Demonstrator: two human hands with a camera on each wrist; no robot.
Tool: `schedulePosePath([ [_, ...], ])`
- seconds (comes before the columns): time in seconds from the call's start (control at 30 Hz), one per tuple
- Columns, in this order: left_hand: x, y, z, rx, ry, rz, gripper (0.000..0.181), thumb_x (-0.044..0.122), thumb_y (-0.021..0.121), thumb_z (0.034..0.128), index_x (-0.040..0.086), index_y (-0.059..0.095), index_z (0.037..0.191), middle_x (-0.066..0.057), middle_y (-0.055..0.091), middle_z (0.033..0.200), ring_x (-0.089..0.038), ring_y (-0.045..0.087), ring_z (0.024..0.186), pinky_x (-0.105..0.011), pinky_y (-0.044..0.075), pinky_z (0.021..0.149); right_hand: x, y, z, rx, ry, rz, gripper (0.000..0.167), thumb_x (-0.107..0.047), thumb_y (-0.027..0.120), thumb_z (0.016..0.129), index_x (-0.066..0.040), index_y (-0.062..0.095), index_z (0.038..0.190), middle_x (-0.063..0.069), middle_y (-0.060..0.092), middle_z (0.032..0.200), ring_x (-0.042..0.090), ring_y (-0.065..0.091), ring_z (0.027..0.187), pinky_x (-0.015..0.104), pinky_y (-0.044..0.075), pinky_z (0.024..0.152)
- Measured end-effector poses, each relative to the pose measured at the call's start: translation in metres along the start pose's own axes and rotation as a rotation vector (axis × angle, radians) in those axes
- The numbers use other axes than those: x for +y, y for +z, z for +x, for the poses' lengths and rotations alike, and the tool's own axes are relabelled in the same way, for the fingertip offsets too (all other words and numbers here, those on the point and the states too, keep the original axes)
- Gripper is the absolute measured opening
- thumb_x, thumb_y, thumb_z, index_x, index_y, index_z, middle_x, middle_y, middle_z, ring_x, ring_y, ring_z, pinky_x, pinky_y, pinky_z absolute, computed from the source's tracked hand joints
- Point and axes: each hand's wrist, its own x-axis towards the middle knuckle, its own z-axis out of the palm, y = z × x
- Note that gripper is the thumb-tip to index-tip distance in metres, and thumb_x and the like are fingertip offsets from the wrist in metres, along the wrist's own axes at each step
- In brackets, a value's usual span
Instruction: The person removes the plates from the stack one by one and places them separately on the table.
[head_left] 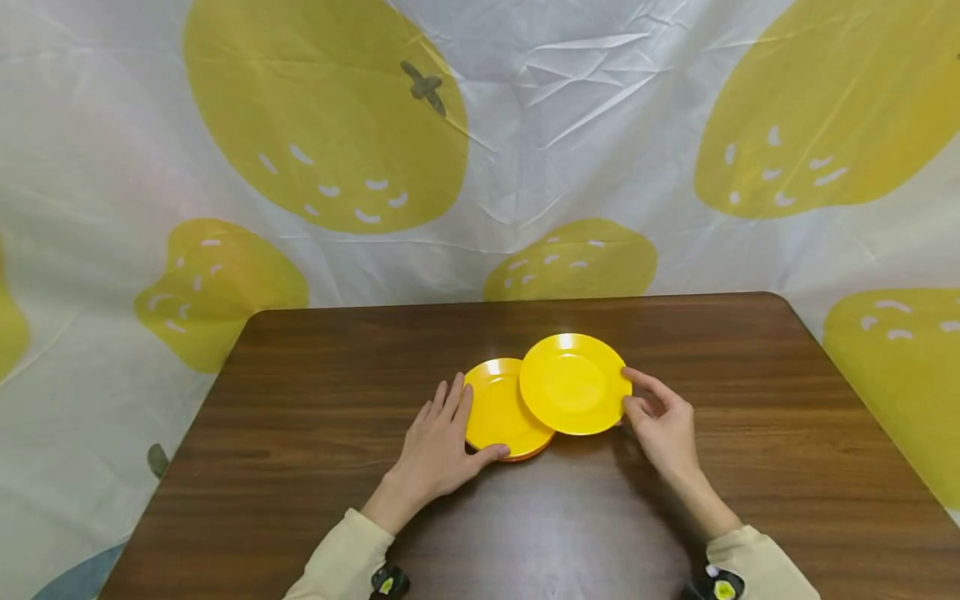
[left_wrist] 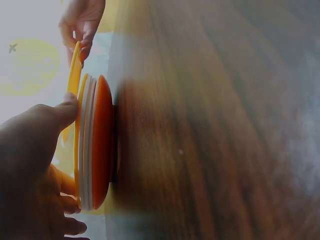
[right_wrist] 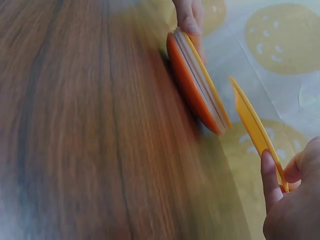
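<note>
Table (head_left: 300, 433) — yellow plate (head_left: 577, 384) above plate stack (head_left: 497, 412)

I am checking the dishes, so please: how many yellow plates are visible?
2 clearly visible: the raised plate pinched by the right hand, and the top plate of the stack, which the left hand touches. Others may be hidden within the stack.

Long, plain cream sleeves (head_left: 341, 560) are worn, and beside their cuffs (head_left: 373, 529) small black devices (head_left: 397, 581) are seen, each marked by a yellow-green patch (head_left: 386, 586); the left hand (head_left: 441, 446) and right hand (head_left: 666, 429) are left bare.
</note>
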Motion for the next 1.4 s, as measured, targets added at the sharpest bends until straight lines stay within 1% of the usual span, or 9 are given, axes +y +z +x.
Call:
schedulePosePath([
  [0.2,0.0,0.0,0.0,0.004,-0.001,0.0,0.105,0.077,0.049,0.09,0.007,0.019,0.162,-0.012,0.009,0.171,-0.037,0.012,0.157,-0.055,0.023,0.125,0.002,-0.009,0.001,0.056,0.008,0.039,0.038,0.01,0.06,0.092,0.009,0.063,0.129,-0.013,0.072,0.09,0.002,0.066,0.064,0.017,0.056,0.06],
  [0.37,0.001,-0.001,0.0,0.0,-0.006,0.008,0.105,0.077,0.049,0.0899,0.007,0.019,0.162,-0.012,0.009,0.171,-0.037,0.012,0.157,-0.055,0.022,0.125,0.002,-0.016,0.002,0.091,0.034,0.057,0.038,0.01,0.06,0.091,0.009,0.062,0.129,-0.014,0.072,0.093,0.001,0.066,0.065,0.017,0.055,0.059],
  [0.63,0.001,-0.001,0.0,0.003,-0.011,0.006,0.105,0.077,0.05,0.0901,0.006,0.019,0.162,-0.012,0.008,0.171,-0.037,0.012,0.157,-0.055,0.022,0.125,0.002,-0.025,0.004,0.121,0.055,0.051,0.039,0.009,0.059,0.092,0.01,0.062,0.13,-0.017,0.07,0.099,-0.002,0.067,0.07,0.015,0.055,0.062],
  [0.83,0.002,0.0,0.0,0.01,-0.01,0.006,0.105,0.077,0.049,0.0901,0.005,0.02,0.162,-0.013,0.009,0.171,-0.037,0.013,0.157,-0.055,0.023,0.124,0.006,-0.029,0.003,0.163,0.109,0.064,0.039,0.009,0.058,0.091,0.01,0.062,0.129,-0.016,0.07,0.095,-0.001,0.065,0.068,0.015,0.055,0.062],
  [0.97,0.002,0.001,0.0,0.007,-0.017,0.005,0.106,0.078,0.049,0.0897,0.006,0.019,0.162,-0.012,0.008,0.172,-0.036,0.012,0.157,-0.055,0.023,0.125,0.011,-0.033,0.001,0.157,0.126,0.062,0.039,0.009,0.057,0.092,0.011,0.061,0.13,-0.015,0.069,0.096,0.001,0.064,0.069,0.015,0.055,0.061],
  [1.17,0.002,0.001,0.0,0.005,-0.024,0.009,0.107,0.079,0.048,0.0892,0.006,0.019,0.162,-0.011,0.007,0.172,-0.035,0.011,0.158,-0.055,0.023,0.124,0.02,-0.037,0.0,0.123,0.129,0.009,0.039,0.008,0.056,0.093,0.011,0.059,0.132,-0.017,0.067,0.101,-0.001,0.066,0.075,0.016,0.057,0.063],
  [1.23,0.002,0.002,0.0,0.004,-0.024,0.009,0.106,0.078,0.049,0.0892,0.006,0.019,0.162,-0.011,0.007,0.172,-0.035,0.011,0.158,-0.055,0.023,0.124,0.022,-0.037,0.0,0.117,0.14,-0.021,0.039,0.007,0.056,0.093,0.009,0.06,0.133,-0.013,0.066,0.106,-0.002,0.066,0.075,0.016,0.057,0.063],
  [1.37,0.002,0.002,0.0,0.001,-0.023,0.004,0.106,0.078,0.049,0.0894,0.006,0.019,0.162,-0.011,0.006,0.172,-0.035,0.011,0.158,-0.055,0.024,0.124,0.024,-0.038,0.0,0.114,0.158,-0.082,0.04,0.005,0.055,0.094,0.005,0.06,0.134,0.0,0.063,0.119,-0.003,0.064,0.073,0.017,0.057,0.064],
  [1.4,0.002,0.002,0.0,0.0,-0.024,0.003,0.106,0.078,0.049,0.0895,0.006,0.019,0.162,-0.011,0.006,0.172,-0.035,0.011,0.158,-0.055,0.024,0.124,0.025,-0.038,-0.001,0.117,0.161,-0.095,0.041,0.005,0.054,0.094,0.005,0.06,0.134,0.001,0.062,0.119,-0.003,0.063,0.072,0.016,0.057,0.064],
])
